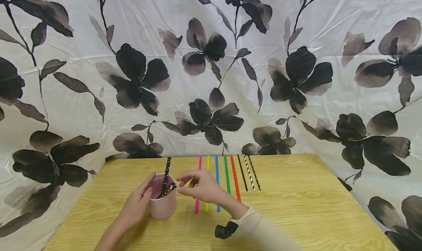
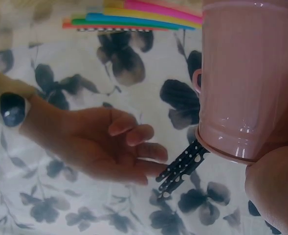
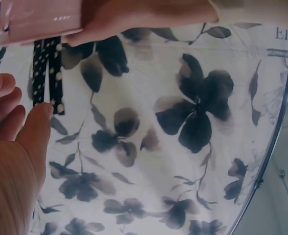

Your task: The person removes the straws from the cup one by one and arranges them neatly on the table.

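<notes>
My left hand [image 1: 135, 207] holds a pink mug [image 1: 163, 207] by its left side, with the fingers near the rim. A small handle shows on the mug [image 2: 251, 83] in the left wrist view. Two black sticks with pale spots stand in it: one stick [image 1: 166, 170] is nearly upright, the other stick [image 1: 170, 187] leans toward the right rim. Close to the leaning one is my right hand [image 1: 201, 187], its fingers loosely bent and nothing seen between them. In the right wrist view, the thumb of the right hand [image 3: 16, 161] overlaps the spotted sticks' ends.
Right of the mug lie pink [image 1: 196, 205], yellow [image 1: 207, 207], blue [image 1: 217, 170], green [image 1: 226, 170] and red [image 1: 234, 174] straws in a row. Thinner black, striped [image 1: 249, 172] and spotted straws follow on the wooden table [image 1: 296, 207]. A floral cloth [image 1: 250, 108] hangs behind.
</notes>
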Demonstrator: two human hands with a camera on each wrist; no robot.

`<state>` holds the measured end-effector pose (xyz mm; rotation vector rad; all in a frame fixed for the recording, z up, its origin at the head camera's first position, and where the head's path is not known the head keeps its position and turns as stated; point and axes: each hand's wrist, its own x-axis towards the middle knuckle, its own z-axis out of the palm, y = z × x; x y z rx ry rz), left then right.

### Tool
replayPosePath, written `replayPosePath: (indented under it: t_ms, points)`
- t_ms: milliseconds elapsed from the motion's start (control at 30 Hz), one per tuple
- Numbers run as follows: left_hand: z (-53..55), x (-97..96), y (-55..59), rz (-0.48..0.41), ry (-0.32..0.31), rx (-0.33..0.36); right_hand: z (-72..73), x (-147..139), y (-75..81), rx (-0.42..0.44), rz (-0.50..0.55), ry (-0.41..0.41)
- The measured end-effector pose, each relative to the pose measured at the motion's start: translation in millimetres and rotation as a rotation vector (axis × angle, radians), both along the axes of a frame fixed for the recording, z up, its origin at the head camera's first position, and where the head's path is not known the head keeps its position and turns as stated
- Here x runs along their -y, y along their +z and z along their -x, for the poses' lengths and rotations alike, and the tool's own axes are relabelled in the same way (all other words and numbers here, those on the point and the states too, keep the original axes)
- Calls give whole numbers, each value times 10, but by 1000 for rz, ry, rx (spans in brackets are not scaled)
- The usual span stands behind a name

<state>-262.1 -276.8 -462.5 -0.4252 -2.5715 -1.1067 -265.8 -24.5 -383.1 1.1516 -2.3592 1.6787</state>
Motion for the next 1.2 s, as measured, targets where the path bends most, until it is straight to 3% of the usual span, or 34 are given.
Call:
replayPosePath:
  t_ms: [267, 533, 867, 1200]
  points:
    - [-17, -10, -18, -3, 0, 1, -66, 171, -192, 20, 94, -20]
    - [-42, -29, -7, -4, -2, -1, -88, 279, -282, -24, 149, -69]
    - [-33, -34, -11, -8, 3, -13, -83, 304, -344, 48, 176, -80]
    - [-50, -47, -4, -7, -1, 12, -25, 124, -206, 128, 340, 53]
